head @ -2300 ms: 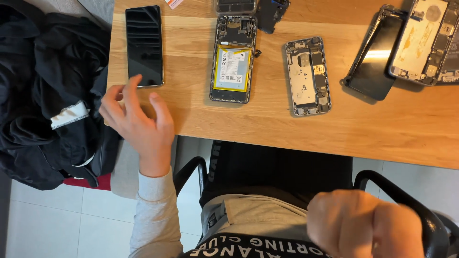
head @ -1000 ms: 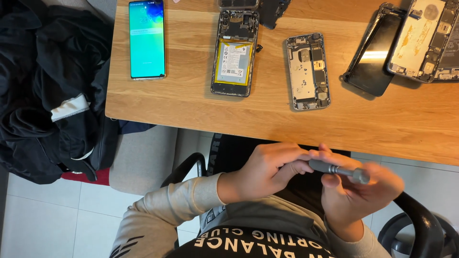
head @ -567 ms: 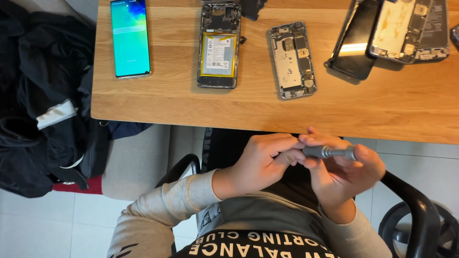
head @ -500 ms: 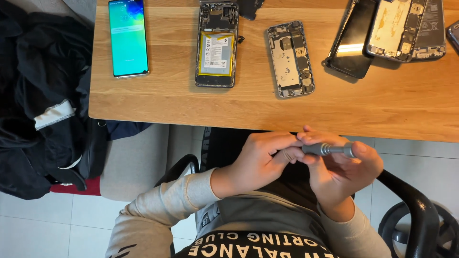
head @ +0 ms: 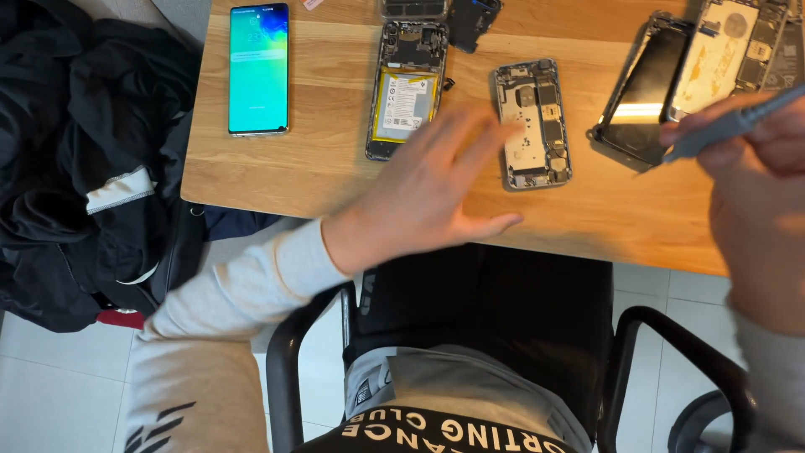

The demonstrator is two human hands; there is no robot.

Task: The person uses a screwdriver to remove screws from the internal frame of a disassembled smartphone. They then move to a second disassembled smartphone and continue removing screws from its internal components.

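Nearest, the left hand [head: 423,189] hovers flat with fingers spread wide and nothing in it, over the near edge of the wooden table [head: 319,159], where a bare strip of wood runs along the front. At the right edge of view the right hand [head: 759,180] is closed around a grey screwdriver [head: 728,126], its tip near the detached black screen [head: 641,92]. Farther back lie the small opened phone [head: 532,122] just beyond the left fingertips, the opened phone with a yellow battery [head: 407,88], and the lit phone [head: 259,69], well apart.
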